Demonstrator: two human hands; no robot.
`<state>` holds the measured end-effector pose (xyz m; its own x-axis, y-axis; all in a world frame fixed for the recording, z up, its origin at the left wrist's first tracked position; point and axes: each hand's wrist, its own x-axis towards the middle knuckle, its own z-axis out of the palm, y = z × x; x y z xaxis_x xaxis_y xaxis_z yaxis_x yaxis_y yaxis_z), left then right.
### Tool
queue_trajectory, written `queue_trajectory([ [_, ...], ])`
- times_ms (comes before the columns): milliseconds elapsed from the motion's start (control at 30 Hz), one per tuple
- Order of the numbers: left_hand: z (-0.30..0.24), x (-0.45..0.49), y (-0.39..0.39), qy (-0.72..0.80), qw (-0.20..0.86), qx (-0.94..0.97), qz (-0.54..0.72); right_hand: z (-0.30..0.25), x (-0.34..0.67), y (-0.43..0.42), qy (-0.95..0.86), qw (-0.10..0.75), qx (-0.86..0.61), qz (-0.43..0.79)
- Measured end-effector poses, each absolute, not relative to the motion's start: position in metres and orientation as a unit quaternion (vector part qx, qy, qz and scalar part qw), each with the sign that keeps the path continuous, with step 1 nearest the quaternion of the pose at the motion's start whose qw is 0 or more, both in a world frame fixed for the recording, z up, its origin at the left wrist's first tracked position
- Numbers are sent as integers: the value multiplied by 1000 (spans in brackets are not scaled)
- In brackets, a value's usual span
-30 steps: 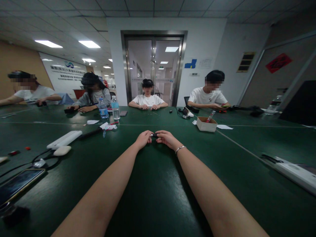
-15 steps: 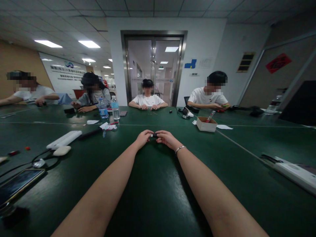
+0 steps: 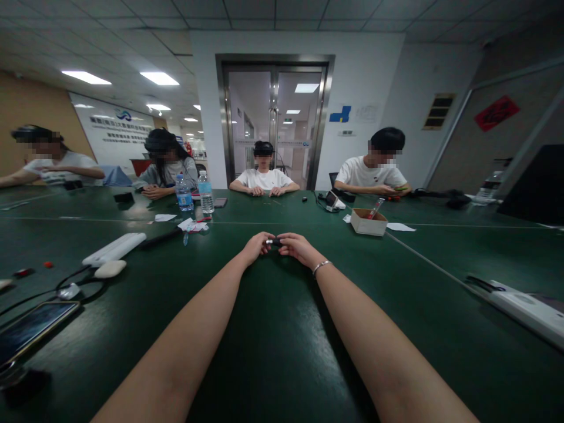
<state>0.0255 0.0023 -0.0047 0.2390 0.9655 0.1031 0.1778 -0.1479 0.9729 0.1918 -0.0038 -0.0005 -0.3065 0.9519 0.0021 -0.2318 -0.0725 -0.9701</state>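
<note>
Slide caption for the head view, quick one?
Left hand and right hand meet around a small dark object at a green table.

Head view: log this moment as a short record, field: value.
Left grip: closed at the silver end of a small item
Right grip: closed at the item's black end
Item identity: too small to tell
Right wrist: silver bracelet
Surface: green table
Left of the hands: phone, lying flat
Beyond, to the left: two upright bottles
Beyond, to the right: open box
Other people: four, at the table's far side
</note>
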Motion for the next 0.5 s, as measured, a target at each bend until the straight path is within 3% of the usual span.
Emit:
queue_trajectory([
  [500,-13,24,7,448,427,663,422,-1,191,-3,-493,465,-362,640],
])
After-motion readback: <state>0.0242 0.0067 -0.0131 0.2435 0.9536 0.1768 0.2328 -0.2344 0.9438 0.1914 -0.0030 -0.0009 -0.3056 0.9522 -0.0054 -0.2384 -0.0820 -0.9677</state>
